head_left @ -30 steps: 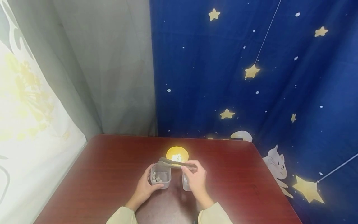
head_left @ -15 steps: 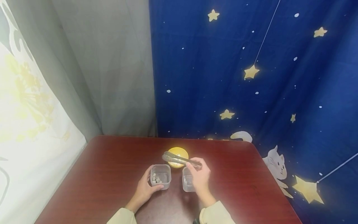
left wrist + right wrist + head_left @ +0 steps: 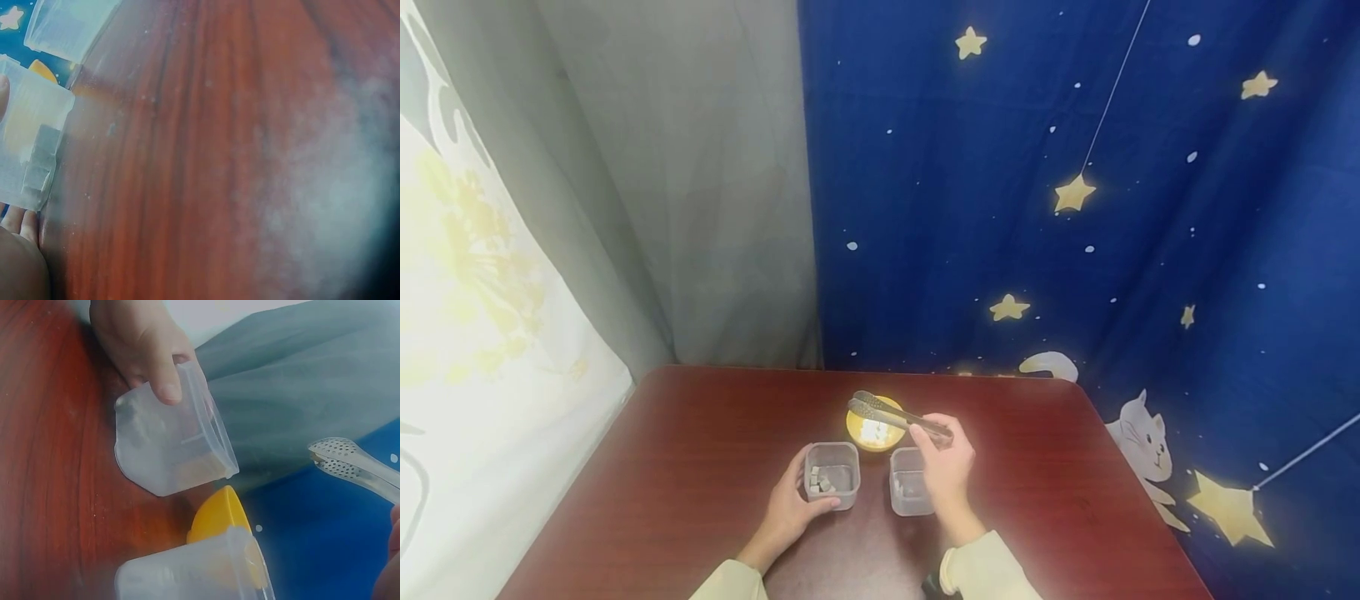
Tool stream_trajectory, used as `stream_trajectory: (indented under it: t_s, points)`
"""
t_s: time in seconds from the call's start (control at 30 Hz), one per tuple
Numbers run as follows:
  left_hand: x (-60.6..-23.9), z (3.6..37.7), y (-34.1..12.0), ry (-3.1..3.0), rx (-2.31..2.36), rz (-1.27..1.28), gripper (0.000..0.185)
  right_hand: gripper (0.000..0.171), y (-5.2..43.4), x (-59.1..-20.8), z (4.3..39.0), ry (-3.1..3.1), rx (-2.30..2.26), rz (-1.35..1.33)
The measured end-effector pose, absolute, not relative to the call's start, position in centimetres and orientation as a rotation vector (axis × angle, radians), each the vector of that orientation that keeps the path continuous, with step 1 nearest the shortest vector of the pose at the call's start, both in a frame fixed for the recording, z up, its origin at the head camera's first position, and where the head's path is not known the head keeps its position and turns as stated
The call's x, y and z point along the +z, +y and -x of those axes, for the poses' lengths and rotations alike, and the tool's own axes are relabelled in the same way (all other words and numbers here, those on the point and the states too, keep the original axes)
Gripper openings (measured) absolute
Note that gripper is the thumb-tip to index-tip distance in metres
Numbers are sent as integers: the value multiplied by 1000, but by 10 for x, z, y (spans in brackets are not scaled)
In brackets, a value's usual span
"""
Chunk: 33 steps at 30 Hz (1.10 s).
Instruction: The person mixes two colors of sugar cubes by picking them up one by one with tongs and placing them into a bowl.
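Note:
My left hand (image 3: 792,498) grips a clear square plastic container (image 3: 832,498) from its left side, thumb along the front. Several small grey cubes (image 3: 820,482) lie inside it. My right hand (image 3: 949,467) holds metal food tongs (image 3: 895,416), raised so that their perforated tips overlap the yellow bowl (image 3: 877,444) in the head view. Seen from the right wrist, the tips of the tongs (image 3: 340,457) are close together, with a small brownish bit showing between them. A second clear container (image 3: 912,505) stands below my right hand, with something pale inside.
The yellow bowl holds pale, brightly lit bits and sits behind the two containers on the dark red table (image 3: 737,433). A grey curtain (image 3: 700,208) and a blue star-patterned curtain (image 3: 925,208) hang beyond the table's far edge.
My right hand has moved right, carrying the tongs from above the left container up and over to the yellow bowl. My left hand stays on its container.

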<state>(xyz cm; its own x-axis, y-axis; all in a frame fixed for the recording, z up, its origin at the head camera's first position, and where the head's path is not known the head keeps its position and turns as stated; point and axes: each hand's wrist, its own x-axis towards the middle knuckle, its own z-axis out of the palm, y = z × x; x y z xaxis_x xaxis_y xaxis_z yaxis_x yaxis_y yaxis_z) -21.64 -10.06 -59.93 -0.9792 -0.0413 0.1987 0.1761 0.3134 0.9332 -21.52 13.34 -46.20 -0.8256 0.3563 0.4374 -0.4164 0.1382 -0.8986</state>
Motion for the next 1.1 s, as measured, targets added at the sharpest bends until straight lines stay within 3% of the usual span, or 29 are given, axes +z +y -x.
stream_trajectory:
  t_s: [1.1]
  points:
    - [-596,217,-100,-2402,-1710,115,105,24,125,-477,204,-1992,1817,-79]
